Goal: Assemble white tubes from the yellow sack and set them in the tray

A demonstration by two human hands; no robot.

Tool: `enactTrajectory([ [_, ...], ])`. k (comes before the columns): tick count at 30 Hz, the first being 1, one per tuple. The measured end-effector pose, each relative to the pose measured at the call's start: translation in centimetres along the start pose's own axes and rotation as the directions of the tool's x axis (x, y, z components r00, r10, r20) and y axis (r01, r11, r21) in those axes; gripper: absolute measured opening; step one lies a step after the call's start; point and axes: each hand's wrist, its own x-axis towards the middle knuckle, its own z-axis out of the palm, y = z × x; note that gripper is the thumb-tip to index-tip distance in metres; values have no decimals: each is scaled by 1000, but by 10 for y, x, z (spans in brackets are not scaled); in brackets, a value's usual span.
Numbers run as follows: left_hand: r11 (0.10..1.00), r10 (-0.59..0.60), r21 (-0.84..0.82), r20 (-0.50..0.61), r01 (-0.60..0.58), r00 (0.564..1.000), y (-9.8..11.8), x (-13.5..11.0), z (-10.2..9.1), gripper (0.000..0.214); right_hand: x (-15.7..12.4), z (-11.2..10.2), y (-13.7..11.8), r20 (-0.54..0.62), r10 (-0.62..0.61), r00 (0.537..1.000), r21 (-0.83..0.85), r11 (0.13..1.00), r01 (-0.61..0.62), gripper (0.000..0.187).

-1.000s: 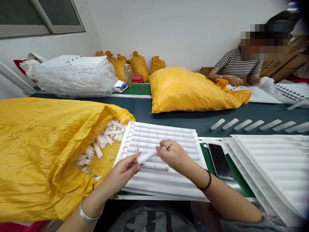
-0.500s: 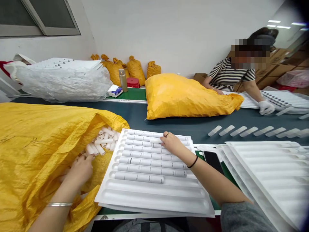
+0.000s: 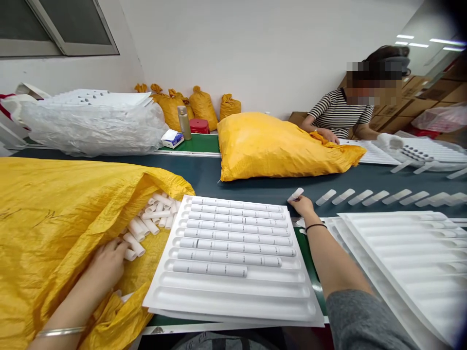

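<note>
My right hand [image 3: 303, 206] is closed around a small white tube [image 3: 296, 194] at the near edge of the dark belt, beside a row of similar tubes [image 3: 343, 196]. Inside the open mouth of a yellow woven sack [image 3: 73, 194], my left hand [image 3: 109, 260] has its fingers curled on short white tubes [image 3: 134, 244]; its fingertips are partly hidden. Between my hands lies a white molded tray [image 3: 233, 304] on stacked sheets. Its upper grooves hold printed white tubes [image 3: 233, 238] end to end, and the lowest grooves are bare.
More white trays [image 3: 401, 262] are stacked at right. A full yellow sack [image 3: 277, 146] lies across the dark belt [image 3: 204, 170]. Opposite, a co-worker in a striped shirt [image 3: 335, 112] handles another tray. A bottle [image 3: 184, 124] and small box [image 3: 172, 138] stand behind the belt.
My right hand has left the tray and moved up and right to the row on the belt, where it grips a tube. My left hand has drawn slightly down and left in the sack.
</note>
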Motion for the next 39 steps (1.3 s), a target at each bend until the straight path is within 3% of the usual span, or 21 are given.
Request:
enactTrajectory([
  [4,997,42,-61,-16,-43,999,-3,1,-14,28,-29,-19,3,-30,-7,1000,15,1000,7,41],
  [7,977,37,-205,-127,-63,991,17,-9,-34,31,-84,-29,11,29,-179,983,75,981,177,30],
  [9,927,-7,-368,-211,-72,977,41,-18,-47,35,-129,-22,18,165,-388,907,149,918,366,23],
  [10,892,-29,-444,-240,-83,970,54,-23,-53,37,-149,-16,22,235,-501,833,186,864,467,20],
  [12,822,-42,-554,-291,-133,956,81,-30,-63,38,-181,1,28,293,-608,738,190,793,578,20],
  [16,668,43,-688,-344,-283,938,124,-37,-72,31,-198,23,37,180,-674,716,127,738,663,26],
  [18,500,21,-819,-313,-281,949,141,-41,-75,27,-196,20,40,93,-727,680,156,686,711,21],
  [19,356,-12,-901,-269,-247,963,150,-42,-75,26,-196,15,41,52,-734,677,168,674,719,18],
  [21,-35,-66,-992,-118,-120,991,168,-47,-77,32,-202,1,38,-13,-707,707,211,689,693,14],
  [23,-384,-39,-923,45,26,998,185,-51,-78,45,-215,-11,25,-68,-669,740,334,684,649,14],
  [24,-489,-7,-868,105,88,994,194,-53,-78,51,-223,-14,14,-92,-668,739,436,640,633,16],
  [26,-578,55,-797,175,174,983,208,-57,-78,52,-240,-16,-11,-144,-699,701,669,453,589,18],
  [28,-574,83,-794,184,198,979,217,-59,-77,44,-253,-14,-36,-178,-731,659,831,247,499,19],
  [30,-493,69,-856,138,154,988,219,-59,-75,38,-259,-13,-54,-211,-735,645,884,138,447,19],
  [31,-407,52,-907,101,113,994,217,-59,-74,36,-259,-14,-59,-239,-732,638,874,124,470,20],
  [33,-140,29,-990,12,16,999,210,-58,-73,34,-255,-20,-62,-319,-748,582,788,132,601,24],
  [35,142,38,-987,-68,-73,997,201,-58,-73,33,-250,-29,-62,-378,-800,467,650,130,749,30],
  [36,241,54,-965,-97,-107,994,196,-59,-73,33,-248,-33,-62,-391,-826,407,591,114,799,33],
  [39,361,178,-911,-143,-200,974,189,-62,-77,33,-243,-40,-64,-385,-873,299,519,63,852,35],
])
